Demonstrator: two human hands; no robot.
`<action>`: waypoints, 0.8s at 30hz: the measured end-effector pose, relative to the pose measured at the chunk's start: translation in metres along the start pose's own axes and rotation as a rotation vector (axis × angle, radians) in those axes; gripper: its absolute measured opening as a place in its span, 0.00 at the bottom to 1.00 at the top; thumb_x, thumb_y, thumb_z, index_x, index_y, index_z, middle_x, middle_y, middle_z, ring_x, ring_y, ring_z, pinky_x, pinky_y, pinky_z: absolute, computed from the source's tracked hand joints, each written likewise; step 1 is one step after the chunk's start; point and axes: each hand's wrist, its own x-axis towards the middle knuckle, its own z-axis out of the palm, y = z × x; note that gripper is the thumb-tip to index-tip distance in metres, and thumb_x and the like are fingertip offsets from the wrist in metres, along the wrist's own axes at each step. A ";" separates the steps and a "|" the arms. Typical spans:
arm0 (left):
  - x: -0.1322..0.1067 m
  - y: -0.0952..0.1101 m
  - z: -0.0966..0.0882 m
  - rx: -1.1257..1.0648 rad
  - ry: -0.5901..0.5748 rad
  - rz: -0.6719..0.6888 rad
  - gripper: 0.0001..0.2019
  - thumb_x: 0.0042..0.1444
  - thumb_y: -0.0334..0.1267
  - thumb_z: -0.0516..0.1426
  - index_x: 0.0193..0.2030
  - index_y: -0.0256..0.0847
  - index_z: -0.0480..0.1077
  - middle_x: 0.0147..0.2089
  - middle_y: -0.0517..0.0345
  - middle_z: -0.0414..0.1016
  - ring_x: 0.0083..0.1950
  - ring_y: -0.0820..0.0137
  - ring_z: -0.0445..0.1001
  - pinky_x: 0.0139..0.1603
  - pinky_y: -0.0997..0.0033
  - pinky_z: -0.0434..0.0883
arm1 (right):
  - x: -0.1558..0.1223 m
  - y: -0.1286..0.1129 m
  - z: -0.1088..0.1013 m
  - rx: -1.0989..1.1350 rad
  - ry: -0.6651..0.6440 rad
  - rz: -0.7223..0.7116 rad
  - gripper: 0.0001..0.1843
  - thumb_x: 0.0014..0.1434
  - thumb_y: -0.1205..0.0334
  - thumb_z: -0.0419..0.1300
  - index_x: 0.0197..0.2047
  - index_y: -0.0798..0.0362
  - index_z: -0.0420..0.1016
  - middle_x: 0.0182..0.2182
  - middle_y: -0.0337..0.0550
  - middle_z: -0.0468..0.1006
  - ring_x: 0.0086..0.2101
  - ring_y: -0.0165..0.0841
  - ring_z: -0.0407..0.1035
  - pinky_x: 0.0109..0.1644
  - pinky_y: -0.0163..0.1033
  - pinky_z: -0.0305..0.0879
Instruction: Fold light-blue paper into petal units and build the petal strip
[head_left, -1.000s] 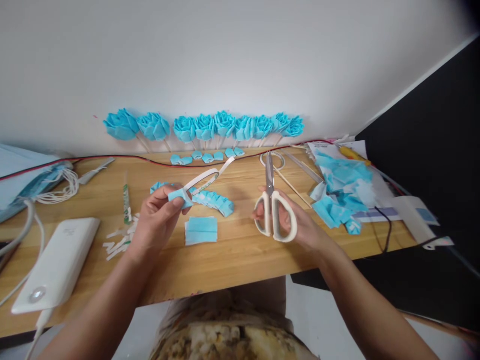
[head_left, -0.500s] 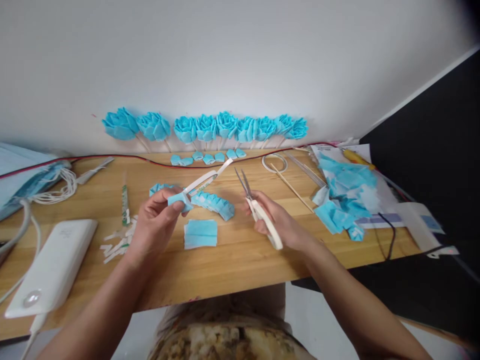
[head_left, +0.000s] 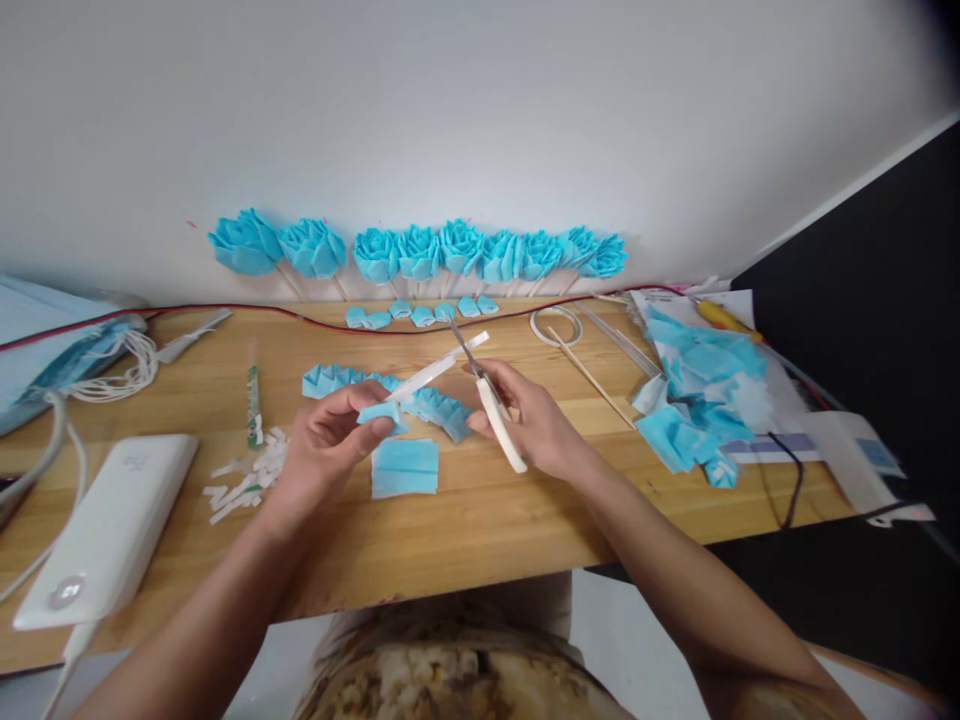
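Note:
Between thumb and fingers, my left hand (head_left: 322, 440) pinches a small folded piece of blue crepe paper (head_left: 384, 411). A narrow white tape strip (head_left: 427, 374) runs from it up and to the right. My right hand (head_left: 536, 420) is closed on white-handled scissors (head_left: 501, 425), whose blades cross the strip near its far end. Whether the blades are apart is hard to make out. Under the strip lies a row of pleated blue paper pieces (head_left: 439, 408). A flat stack of blue paper rectangles (head_left: 405, 467) rests just below my left fingertips.
Several blue paper flowers (head_left: 375, 255) on sticks lean against the wall, small folded pieces (head_left: 424, 316) before them. White tape scraps (head_left: 251, 480) and a power bank (head_left: 112, 530) lie left. Right are a tape roll (head_left: 556, 326), a wooden stick (head_left: 592, 380) and crumpled blue paper (head_left: 705, 360).
My right hand has brought the scissors left, so the blades now meet the tape strip. My left hand has shifted slightly right with the paper, and the strip points less steeply.

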 end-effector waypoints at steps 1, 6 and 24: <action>0.000 0.000 0.000 -0.002 -0.008 0.004 0.09 0.55 0.39 0.67 0.30 0.42 0.72 0.34 0.57 0.72 0.38 0.69 0.68 0.39 0.70 0.66 | 0.000 0.001 0.000 0.006 0.007 0.003 0.23 0.54 0.57 0.65 0.54 0.48 0.71 0.34 0.36 0.71 0.34 0.31 0.65 0.43 0.39 0.65; 0.000 -0.001 0.000 -0.002 -0.037 0.039 0.07 0.57 0.37 0.66 0.31 0.42 0.73 0.35 0.57 0.72 0.39 0.69 0.68 0.40 0.70 0.65 | -0.001 0.006 0.002 0.077 0.049 0.003 0.23 0.55 0.55 0.66 0.54 0.48 0.74 0.31 0.35 0.69 0.31 0.30 0.63 0.39 0.37 0.63; 0.004 0.002 0.001 0.023 0.055 -0.008 0.09 0.53 0.40 0.68 0.29 0.42 0.74 0.32 0.58 0.73 0.36 0.70 0.68 0.37 0.70 0.65 | 0.001 0.011 -0.002 0.225 0.101 -0.030 0.25 0.55 0.49 0.67 0.54 0.49 0.75 0.31 0.38 0.71 0.30 0.30 0.63 0.35 0.37 0.62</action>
